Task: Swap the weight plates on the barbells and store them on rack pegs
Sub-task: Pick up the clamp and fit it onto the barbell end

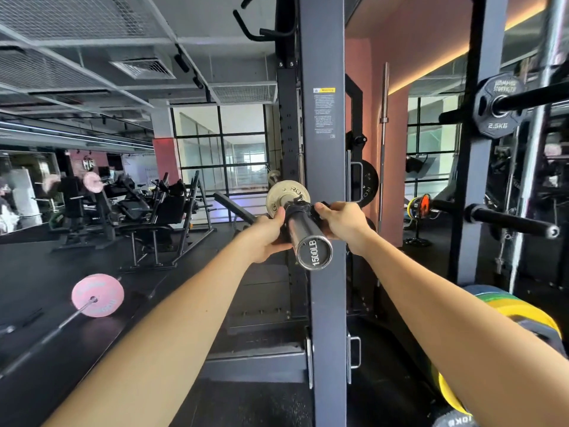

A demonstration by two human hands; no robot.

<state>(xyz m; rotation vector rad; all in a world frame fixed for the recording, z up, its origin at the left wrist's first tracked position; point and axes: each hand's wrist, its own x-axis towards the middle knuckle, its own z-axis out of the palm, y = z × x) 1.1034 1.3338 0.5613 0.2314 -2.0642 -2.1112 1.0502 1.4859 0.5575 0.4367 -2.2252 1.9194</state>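
At lower left a pink plate (98, 295) sits on a floor barbell (49, 334). At centre, the left hand (267, 234) and right hand (343, 223) clamp a black collar (300, 208) on a racked barbell sleeve (308, 237), its long axis pointing toward the camera, end cap reading "1500LB", against a small grey plate (278, 195). At upper right a black plate (495, 106) marked "2.5KG" hangs on a rack peg (535, 98)

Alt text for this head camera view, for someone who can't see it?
Both hands, left hand and right hand, grip a black collar on a chrome barbell sleeve, beside a small grey plate. A pink-plated barbell lies on the floor.
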